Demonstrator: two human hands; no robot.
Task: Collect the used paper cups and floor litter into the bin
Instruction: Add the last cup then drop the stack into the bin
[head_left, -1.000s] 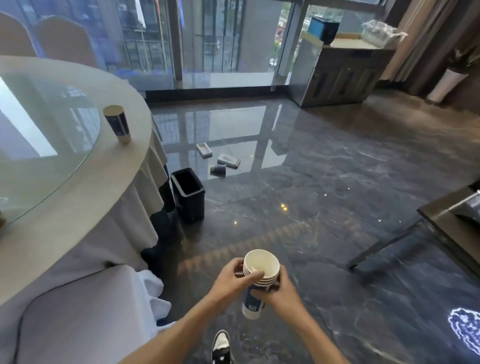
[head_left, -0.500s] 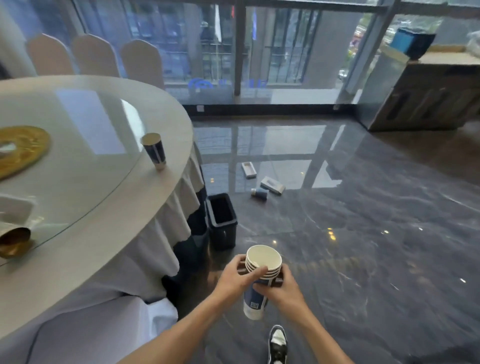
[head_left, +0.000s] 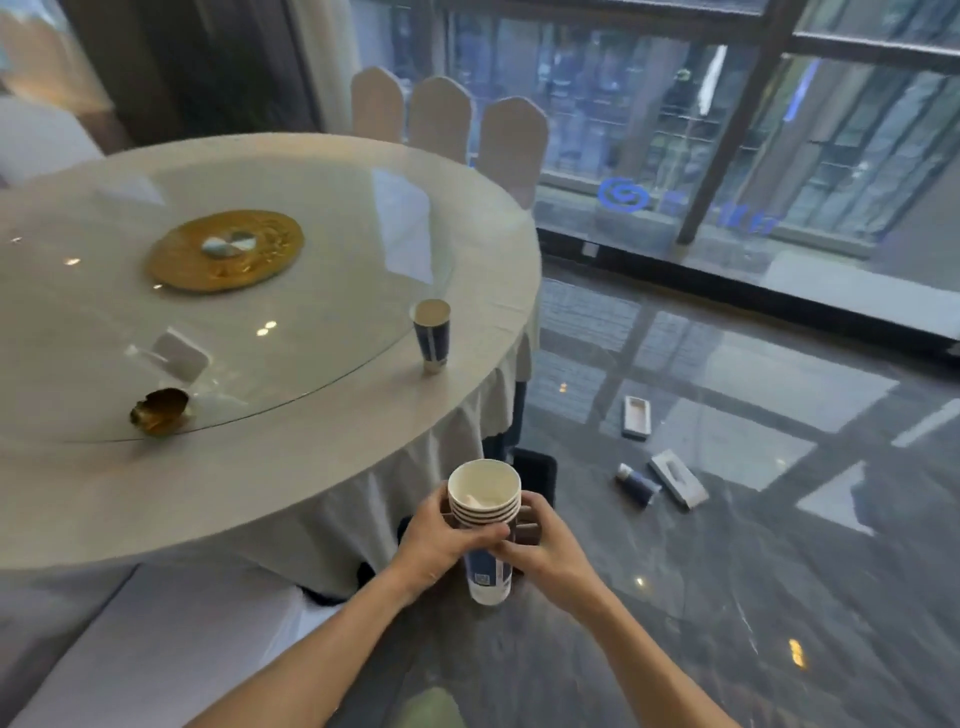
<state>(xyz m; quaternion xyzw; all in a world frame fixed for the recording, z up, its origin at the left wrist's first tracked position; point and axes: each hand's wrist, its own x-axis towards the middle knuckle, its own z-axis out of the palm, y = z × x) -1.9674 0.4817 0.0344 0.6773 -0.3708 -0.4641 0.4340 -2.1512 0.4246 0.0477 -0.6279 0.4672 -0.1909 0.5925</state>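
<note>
1. Between the left hand (head_left: 441, 540) and the right hand (head_left: 545, 551), a stack (head_left: 485, 525) of nested cups is clamped, both hands wrapped round it just under the rims.
2. The stack is held upright, its long axis near vertical, mouths up and toward the camera, base down below the hands.
3. Just beyond the hands, the bin (head_left: 537, 475) is seen only in part, hidden behind the stack; a drop from here could be judged to miss its mouth.
4. A loosened squeeze could let the lower cups slide out of the nest, since only the upper part is gripped.
5. Up and left of the hands, one cup (head_left: 432, 335) stands upright near the table (head_left: 291, 467) edge; a one-handed reach for it could tip the stack.
6. Right of the hands, a fallen cup (head_left: 638, 484) lies on its side beside two boxes (head_left: 678, 478), well apart from the bin.
</note>
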